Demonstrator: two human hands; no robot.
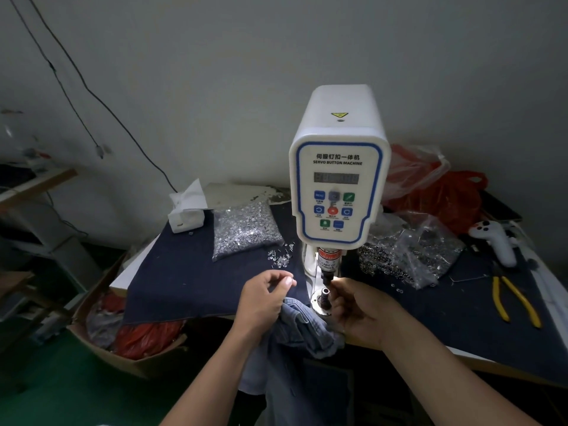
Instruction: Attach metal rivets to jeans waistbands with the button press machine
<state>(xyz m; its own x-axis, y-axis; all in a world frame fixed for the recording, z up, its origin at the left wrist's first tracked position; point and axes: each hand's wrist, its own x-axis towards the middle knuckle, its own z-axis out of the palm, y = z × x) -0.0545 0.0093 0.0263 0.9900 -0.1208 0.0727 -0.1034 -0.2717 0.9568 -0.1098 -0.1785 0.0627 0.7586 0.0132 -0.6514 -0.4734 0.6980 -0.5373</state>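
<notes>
While the soft, floppy faded-blue denim jeans (302,325) sag just below the white button press machine (338,179), our left hand (264,298) pinches a tiny slippery rivet; our right hand (362,309) curls beside the die, contents unclear.

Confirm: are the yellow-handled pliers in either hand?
No. The yellow-handled pliers lie on the dark table cover at the far right, apart from the right hand at the press and the left hand.

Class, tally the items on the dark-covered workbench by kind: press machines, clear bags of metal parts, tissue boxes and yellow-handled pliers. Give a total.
Press machines: 1
Clear bags of metal parts: 2
Tissue boxes: 1
Yellow-handled pliers: 1
Total: 5
</notes>
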